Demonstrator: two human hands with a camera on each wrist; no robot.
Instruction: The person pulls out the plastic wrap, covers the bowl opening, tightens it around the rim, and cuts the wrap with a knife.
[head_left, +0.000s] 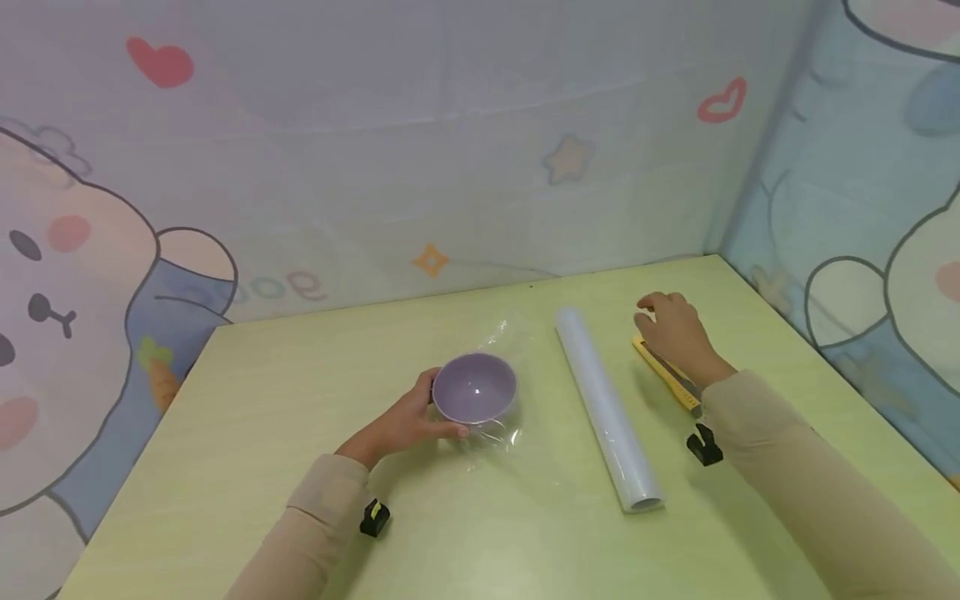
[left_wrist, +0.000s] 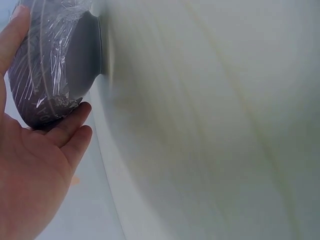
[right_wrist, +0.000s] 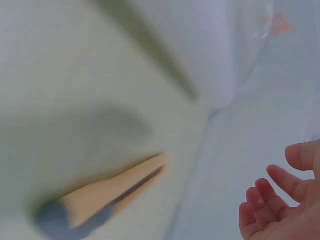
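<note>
My left hand (head_left: 411, 419) grips the side of a purple bowl (head_left: 474, 388), thumb at the near rim and fingers round its left. In the left wrist view, clear plastic wrap (left_wrist: 54, 60) clings in wrinkles to the bowl's outer wall; its bare foot faces the table. Loose wrap spreads to the right of the bowl in the head view. My right hand (head_left: 675, 331), fingers loosely bent and holding nothing, is above the far end of a yellow utility knife (head_left: 663, 372). The right wrist view shows the knife (right_wrist: 115, 192) lying apart from the fingers.
A long roll of plastic wrap (head_left: 606, 404) lies between the bowl and the knife, its open core end toward me. The pale yellow-green table (head_left: 300, 375) ends at a cartoon-printed cloth backdrop (head_left: 390, 167) behind and to the right.
</note>
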